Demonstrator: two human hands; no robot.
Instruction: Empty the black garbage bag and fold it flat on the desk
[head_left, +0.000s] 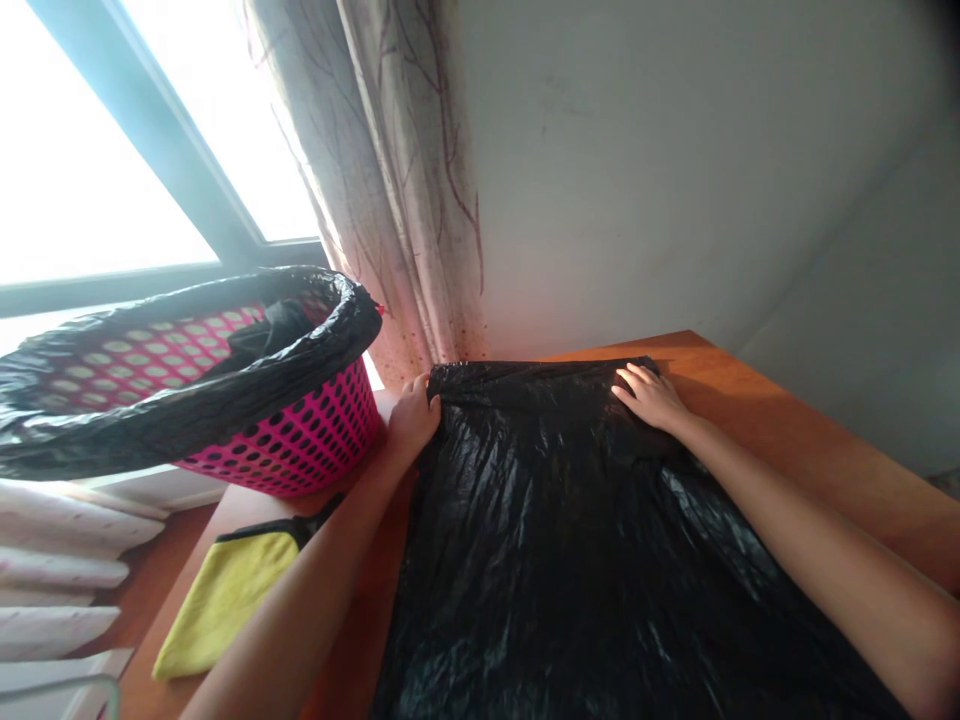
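Observation:
A black plastic bag (525, 560) lies spread over the wooden table, its far end making a nearly straight, folded-looking edge. At that end's left corner, my left hand (414, 418) is closed on the bag's side, thumb on the inner side; some of its fingers are hidden. My right hand (651, 396) rests on the far right corner with its fingers apart and pressed on the plastic. Creases run down the bag towards me, and its near end passes out of view.
A pink perforated basket (300, 430) lined with another black bag stands at the left by the window. Near my left forearm lies a yellow cloth with dark edging (229, 590). Behind the wooden table (757, 420) are a patterned curtain (420, 180) and a wall (637, 180).

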